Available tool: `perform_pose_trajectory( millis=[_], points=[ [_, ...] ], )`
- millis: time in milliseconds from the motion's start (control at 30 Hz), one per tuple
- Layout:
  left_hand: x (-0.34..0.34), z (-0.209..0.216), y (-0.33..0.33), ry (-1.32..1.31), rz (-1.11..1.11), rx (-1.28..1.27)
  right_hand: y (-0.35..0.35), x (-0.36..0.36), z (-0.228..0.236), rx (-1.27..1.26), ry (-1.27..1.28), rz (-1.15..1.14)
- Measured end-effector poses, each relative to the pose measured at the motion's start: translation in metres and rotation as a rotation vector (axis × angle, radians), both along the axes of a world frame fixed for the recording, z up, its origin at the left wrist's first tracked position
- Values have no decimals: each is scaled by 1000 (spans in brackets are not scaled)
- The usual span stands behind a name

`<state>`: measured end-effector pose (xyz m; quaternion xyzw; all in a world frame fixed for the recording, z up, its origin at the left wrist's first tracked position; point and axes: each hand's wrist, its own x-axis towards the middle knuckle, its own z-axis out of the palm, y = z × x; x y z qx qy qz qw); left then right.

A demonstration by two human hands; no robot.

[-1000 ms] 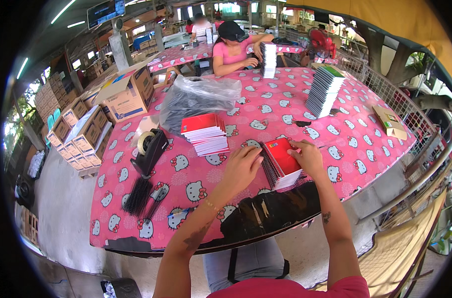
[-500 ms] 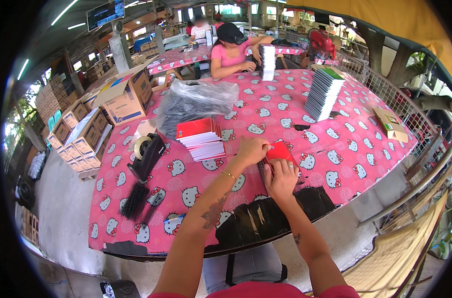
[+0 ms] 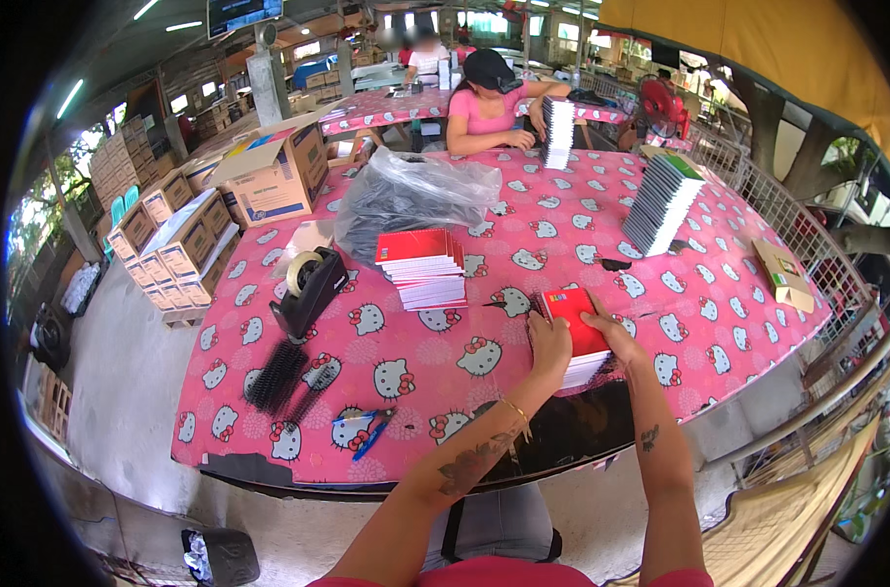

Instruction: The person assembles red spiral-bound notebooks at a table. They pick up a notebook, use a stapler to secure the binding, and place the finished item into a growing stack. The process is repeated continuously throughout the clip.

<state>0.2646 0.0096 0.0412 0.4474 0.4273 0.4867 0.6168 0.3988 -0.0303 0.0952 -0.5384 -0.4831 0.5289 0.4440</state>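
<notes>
A small stack of red-covered notebooks [image 3: 574, 318] lies near the front edge of the table, its white page edges facing me. My left hand [image 3: 550, 344] is closed against its left side. From the right, my right hand [image 3: 616, 338] grips the same stack, thumb over the top cover. A second, slightly fanned pile of red-covered notebooks [image 3: 420, 247] sits to the left of my hands. Farther left are black spiral binding coils [image 3: 276, 377] and blue-handled pliers [image 3: 371, 432], both lying on the tabletop.
A black tape dispenser [image 3: 310, 295] stands at left, before a grey plastic bag [image 3: 406, 191] and an open carton [image 3: 273, 176]. A tall notebook stack [image 3: 660, 207] rises at right, near a flattened box [image 3: 782, 276]. Across the table, a person [image 3: 489, 108] handles another stack [image 3: 558, 132].
My left hand has moved from the stack's far top corner down to its left side, and my right hand has shifted to its right side. My view has turned slightly left.
</notes>
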Motion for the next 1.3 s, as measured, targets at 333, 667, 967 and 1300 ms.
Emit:
perform_pose_trajectory(
  millis=[333, 667, 967, 1300],
  points=[
    [-135, 21, 42, 697, 347, 934, -19, 20, 0, 280, 174, -282],
    [-263, 44, 117, 1370, 350, 1363, -98, -74, 19, 675, -53, -322],
    [-245, 55, 135, 991, 718, 1185, 6, -181, -22, 403, 113, -67],
    [-301, 38, 194, 120, 135, -57, 142, -239, -74, 415, -391, -158]
  ],
)
